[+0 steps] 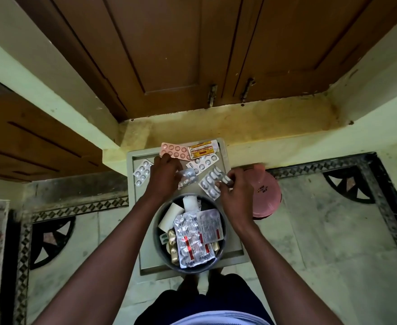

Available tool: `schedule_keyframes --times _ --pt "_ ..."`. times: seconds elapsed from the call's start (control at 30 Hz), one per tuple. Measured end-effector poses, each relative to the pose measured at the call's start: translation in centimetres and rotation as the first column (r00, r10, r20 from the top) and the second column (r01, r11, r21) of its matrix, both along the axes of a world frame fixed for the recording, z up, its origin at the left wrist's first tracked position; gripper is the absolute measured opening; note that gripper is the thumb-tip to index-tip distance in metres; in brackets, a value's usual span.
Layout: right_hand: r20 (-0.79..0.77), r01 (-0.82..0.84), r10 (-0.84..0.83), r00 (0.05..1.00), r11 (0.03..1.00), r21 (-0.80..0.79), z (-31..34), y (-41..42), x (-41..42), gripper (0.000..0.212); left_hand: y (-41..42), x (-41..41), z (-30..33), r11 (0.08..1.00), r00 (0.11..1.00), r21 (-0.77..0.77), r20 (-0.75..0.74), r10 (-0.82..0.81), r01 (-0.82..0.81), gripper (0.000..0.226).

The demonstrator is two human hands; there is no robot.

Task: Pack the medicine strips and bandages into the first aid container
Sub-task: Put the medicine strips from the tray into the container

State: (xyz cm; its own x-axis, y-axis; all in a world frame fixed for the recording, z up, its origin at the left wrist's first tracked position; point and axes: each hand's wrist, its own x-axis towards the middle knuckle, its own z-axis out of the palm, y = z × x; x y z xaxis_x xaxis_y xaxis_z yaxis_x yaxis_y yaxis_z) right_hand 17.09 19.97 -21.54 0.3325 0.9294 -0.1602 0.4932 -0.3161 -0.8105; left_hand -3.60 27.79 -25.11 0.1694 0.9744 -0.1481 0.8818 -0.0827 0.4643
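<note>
Stood on a small grey table [233, 249] against the wall, with a round tin [156, 233] at its near end, already well filled: white rolls, likely bandages [171, 215], at the far side, foil strips [192, 240] stacked flat over gold ones. Beyond the tin, on the table's far half, more loose strips: a pink one [176, 150], a yellow box [203, 149], a white strip [202, 163], a silver one [141, 172] far left. Just off the table's right edge, a pink lid [266, 195] on the floor, clear of the work. Left hand [163, 177] pinched on a crumpled silver strip [188, 178]; right hand [236, 195] closed by fingertips on the edge of a capsule strip [210, 184] with a smaller piece at its top. Judged light, thin, springy, with slick foil and sharp corners; best taken by a long edge, thumb over, fingers under. Likely snags: little room left in the tin, strips sliding off the stack, forearms crossing over the rim
</note>
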Motion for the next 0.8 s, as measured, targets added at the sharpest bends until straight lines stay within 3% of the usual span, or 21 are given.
schedule_keyframes --times 0.17,0.23,0.33,0.67,0.8 --pt "-0.043 0.077 -0.071 0.997 0.983 0.166 1.9 -2.4 0.1 0.019 -1.3 -0.5 1.8 0.993 0.973 0.027 0.205 0.105 -0.113 0.013" --pt "-0.11 0.121 -0.101 0.989 0.975 0.189 2.5 -3.4 0.1 0.026 -2.5 -0.7 3.6 0.976 0.922 0.056 0.345 0.177 -0.209 0.012" --pt "-0.189 0.154 -0.122 0.974 0.974 0.164 2.9 -5.0 -0.3 0.041 -5.5 -0.8 6.1 0.94 0.815 -0.029 0.489 0.31 -0.341 0.014" --pt "-0.135 -0.108 0.112 0.984 0.993 0.035 1.4 -7.8 -5.0 0.066 -14.6 -2.1 4.9 0.837 0.698 -0.101 0.504 0.508 -0.537 0.005" --pt "-0.11 -0.131 0.128 0.986 0.991 -0.029 0.9 -7.4 -6.3 0.073 -15.5 -2.4 4.7 0.819 0.689 -0.087 0.495 0.529 -0.566 0.005"
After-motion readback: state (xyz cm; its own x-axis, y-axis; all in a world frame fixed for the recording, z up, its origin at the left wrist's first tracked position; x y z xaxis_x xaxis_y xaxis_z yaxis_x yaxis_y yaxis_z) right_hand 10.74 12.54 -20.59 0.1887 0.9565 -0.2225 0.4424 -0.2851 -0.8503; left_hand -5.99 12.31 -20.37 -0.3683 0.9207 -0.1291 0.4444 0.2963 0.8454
